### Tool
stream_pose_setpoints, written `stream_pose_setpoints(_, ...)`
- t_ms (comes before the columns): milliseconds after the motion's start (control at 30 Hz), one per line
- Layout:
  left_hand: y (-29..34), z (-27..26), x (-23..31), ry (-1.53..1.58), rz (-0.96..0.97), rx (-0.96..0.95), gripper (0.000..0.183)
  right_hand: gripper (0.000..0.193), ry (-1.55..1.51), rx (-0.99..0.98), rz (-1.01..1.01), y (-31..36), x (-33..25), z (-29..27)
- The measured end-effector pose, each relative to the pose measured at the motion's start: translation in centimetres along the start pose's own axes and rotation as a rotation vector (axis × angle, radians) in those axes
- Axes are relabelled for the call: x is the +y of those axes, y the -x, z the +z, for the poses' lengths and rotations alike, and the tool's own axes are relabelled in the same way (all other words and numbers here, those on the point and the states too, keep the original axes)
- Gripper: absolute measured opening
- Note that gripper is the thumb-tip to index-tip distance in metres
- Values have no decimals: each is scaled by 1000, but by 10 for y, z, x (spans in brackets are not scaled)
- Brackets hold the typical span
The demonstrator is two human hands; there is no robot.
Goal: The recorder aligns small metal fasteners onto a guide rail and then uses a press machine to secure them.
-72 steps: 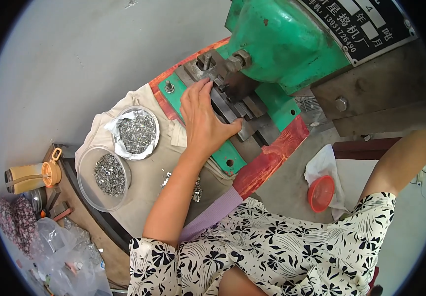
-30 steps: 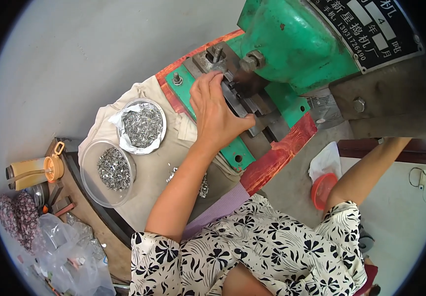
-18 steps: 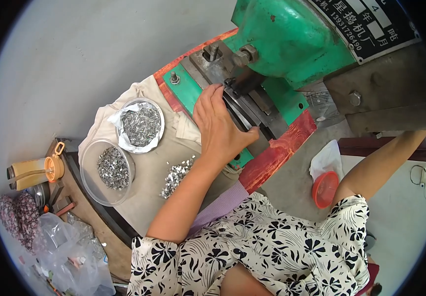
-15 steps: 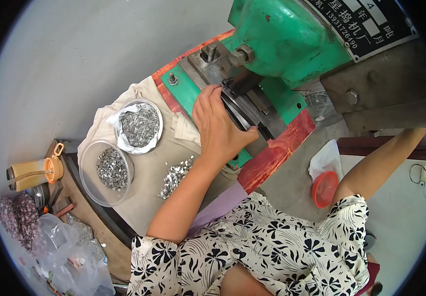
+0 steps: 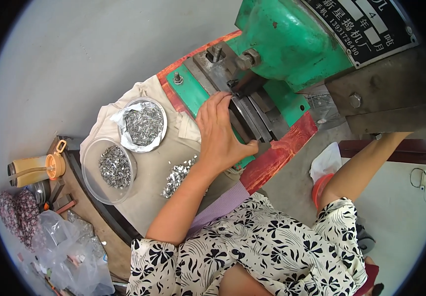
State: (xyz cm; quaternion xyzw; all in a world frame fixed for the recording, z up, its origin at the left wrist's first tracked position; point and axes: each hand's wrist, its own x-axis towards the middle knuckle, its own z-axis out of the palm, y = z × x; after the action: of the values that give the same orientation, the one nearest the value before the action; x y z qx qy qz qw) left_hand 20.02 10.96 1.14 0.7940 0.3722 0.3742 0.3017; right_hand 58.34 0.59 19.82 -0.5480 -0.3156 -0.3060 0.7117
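My left hand [image 5: 220, 130] is at the bed of a green press [image 5: 296, 42]. Its fingers and thumb are spread wide, touching the near side of the steel die [image 5: 252, 118], fingertips near one end and thumb near the other. Whether a thin piece lies between them I cannot make out. Above the die stands the dark ram [image 5: 252, 83]. My right forearm [image 5: 365, 170] reaches forward on the right; its hand is hidden behind the press's steel arm [image 5: 385, 98]. Beside my left forearm lies a pile of small shiny metal pieces [image 5: 178, 177] on beige cloth [image 5: 149, 172].
Left of the pile are a plastic-lined bowl [image 5: 144, 126] of metal pins and a clear tub [image 5: 109, 170] of small metal parts. Farther left stand an orange-lidded bottle [image 5: 30, 170] and plastic bags [image 5: 70, 246]. A red basin [image 5: 319, 187] sits low behind my right arm.
The view has shifted slightly. My left hand has lowered a little against the die, its thumb and fingers still apart. My right forearm has swung left, covering more of the red basin.
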Motion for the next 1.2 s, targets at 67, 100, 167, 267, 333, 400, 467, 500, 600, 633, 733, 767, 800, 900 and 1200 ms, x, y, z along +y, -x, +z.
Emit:
stream_pose_setpoints(67,-3,3,3,11,12,-1,99,69,28,0,-17,13,41,-37)
stream_pose_setpoints(100,-2,0,4,12,16,11,99,61,42,-8,-29,29,52,-47)
stream_pose_setpoints(167,-2,0,6,33,26,10,98,45,79,-24,-55,41,98,-77)
stream_pose_setpoints(267,0,8,-1,21,11,35,96,28,48,-65,28,156,72,-19)
stream_pose_setpoints(333,2,6,-3,32,11,67,95,28,71,-261,304,213,-4,12)
stream_pose_setpoints(400,0,6,1,55,36,69,96,32,145,-442,513,230,-14,11)
stream_pose_setpoints(467,1,5,3,44,25,74,97,22,109,-972,454,236,-17,23)
stream_pose_setpoints(500,1,6,2,45,18,74,97,22,100,-977,458,238,-18,27)
stream_pose_setpoints(600,3,6,1,54,7,82,97,24,132,-1029,363,236,-16,34)
stream_pose_setpoints(633,2,6,2,53,2,80,96,25,154,-1081,390,232,-15,31)
stream_pose_setpoints(733,2,6,2,61,-3,73,96,26,153,-1102,511,230,-13,22)
stream_pose_setpoints(767,2,7,2,71,-1,72,96,26,130,-1069,599,228,-13,19)
stream_pose_setpoints(800,1,8,2,79,2,67,96,26,139,-1064,598,229,-13,16)
stream_pose_setpoints(900,1,9,1,80,18,77,97,27,215,-1121,702,231,-31,17)
stream_pose_setpoints(1200,1,3,3,37,-5,37,98,23,145,-1074,694,230,-35,24)
